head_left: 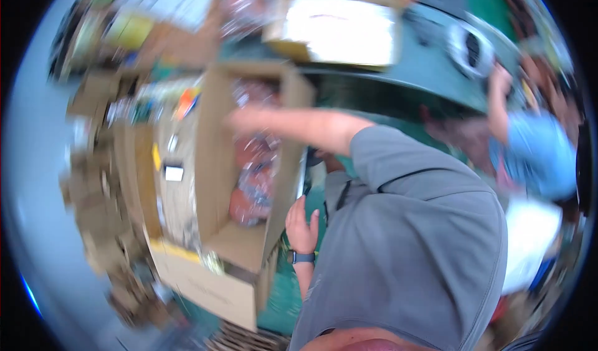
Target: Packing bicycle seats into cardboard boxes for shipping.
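Carton lies below the right hand, grip too blurred to tell; outstretched left hand seems empty alongside. Likely reaching in; next calls for steady lowering.

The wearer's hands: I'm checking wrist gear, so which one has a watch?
The left hand, beside the open cardboard box, has the dark watch; the blurred right hand shows none.
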Tool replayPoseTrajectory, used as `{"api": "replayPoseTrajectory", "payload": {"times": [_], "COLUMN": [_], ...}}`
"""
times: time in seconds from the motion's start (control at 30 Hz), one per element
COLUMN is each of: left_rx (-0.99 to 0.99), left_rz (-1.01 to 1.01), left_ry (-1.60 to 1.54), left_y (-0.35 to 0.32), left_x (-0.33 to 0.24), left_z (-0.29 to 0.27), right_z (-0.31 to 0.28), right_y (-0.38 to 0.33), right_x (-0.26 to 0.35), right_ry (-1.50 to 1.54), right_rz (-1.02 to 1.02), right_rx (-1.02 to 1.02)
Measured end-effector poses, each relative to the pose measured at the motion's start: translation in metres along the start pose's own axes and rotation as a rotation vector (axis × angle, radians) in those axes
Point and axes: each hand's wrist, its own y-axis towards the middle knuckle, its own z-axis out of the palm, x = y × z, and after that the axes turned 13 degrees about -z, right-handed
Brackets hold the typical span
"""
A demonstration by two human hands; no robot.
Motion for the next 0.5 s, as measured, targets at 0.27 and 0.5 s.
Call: {"api": "replayPoseTrajectory", "payload": {"times": [0.27, 0.5], "left_rx": [0.597, 0.645], "left_rz": [0.506, 1.009], "left_ry": [0.074, 0.391], "left_y": [0.037, 0.072], "left_x": [-0.110, -0.224], "left_z": [0.085, 0.113], "right_z": [-0.124, -0.026], "right_y": [-0.468, -0.861], "right_x": [0.281, 0.441], "right_ry": [0.172, -1.047], "right_rz": [0.383, 1.902], "right_rx": [-0.566, -0.714]}}
